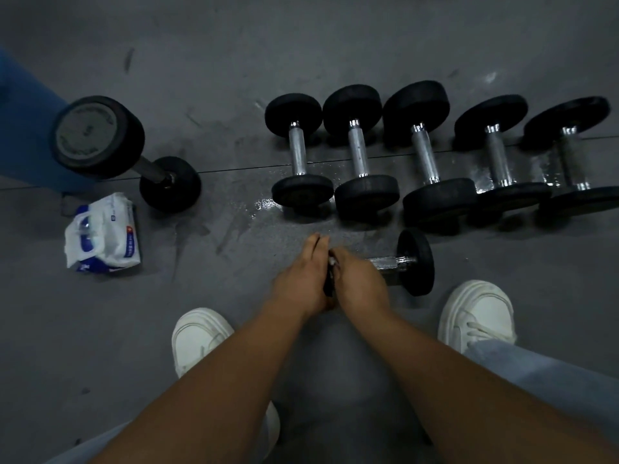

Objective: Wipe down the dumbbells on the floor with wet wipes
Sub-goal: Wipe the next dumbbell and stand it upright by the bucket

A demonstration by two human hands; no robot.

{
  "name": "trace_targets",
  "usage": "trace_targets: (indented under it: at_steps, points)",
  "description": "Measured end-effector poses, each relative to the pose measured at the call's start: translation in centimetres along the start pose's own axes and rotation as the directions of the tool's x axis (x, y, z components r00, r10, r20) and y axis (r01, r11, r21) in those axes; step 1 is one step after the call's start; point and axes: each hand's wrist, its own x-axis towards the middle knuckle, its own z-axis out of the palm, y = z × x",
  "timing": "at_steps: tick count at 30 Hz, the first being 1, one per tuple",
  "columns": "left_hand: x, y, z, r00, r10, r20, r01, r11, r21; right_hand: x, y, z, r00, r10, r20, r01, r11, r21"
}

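Dark grey rubber floor, dimly lit, with a seam running from 9 to 3 o'clock and wet patches glinting near the middle of the view.

Just below centre, at 6 o'clock from the seam, the small dumbbell lies crosswise in front of you. Its right disc stands free. Its left disc is almost wholly hidden between your hands, with only a dark edge showing.

Your left hand lies against the outer side of that disc with the fingers fairly straight, pointing to 12 o'clock. Your right hand is curled over the disc's inner side and the start of the chrome handle. A scrap of white wet wipe shows at its knuckles, though how much of it you hold is hidden.

At 1 to 3 o'clock a row of five dumbbells lies side by side, handles pointing to 12, just beyond the one you hold. At 10 o'clock a large dumbbell stands tilted, one end raised. The pack of wet wipes lies at 9 o'clock, crumpled, well apart from your hands. A blue shape, too blurred to identify, fills the left edge.

Your left shoe and right shoe, both white, flank your forearms at 7 and 4 o'clock.
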Motion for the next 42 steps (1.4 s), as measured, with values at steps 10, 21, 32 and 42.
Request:
trace_targets:
  at_steps: [10,21,32,42]
  points:
    - [0.0,-0.1,0.0,1.000,0.016,-0.001,-0.016,1.000,-0.019,-2.1,-0.2,0.1,0.999,0.031,-0.041,-0.030,0.999,0.033]
    - [0.5,-0.2,-0.2,1.000,0.011,0.014,-0.011,1.000,-0.018,-4.9,1.3,1.3,0.993,0.074,-0.089,-0.050,0.968,0.245]
    - [0.2,0.2,-0.3,1.000,0.005,0.011,-0.005,1.000,-0.028,-2.3,-1.1,2.3,0.701,0.489,0.519,-0.469,-0.232,0.852]
    - [0.3,-0.2,0.2,1.000,-0.002,0.006,0.002,1.000,-0.015,-2.9,-2.4,0.1,0.824,0.566,0.001,-0.229,0.333,0.915]
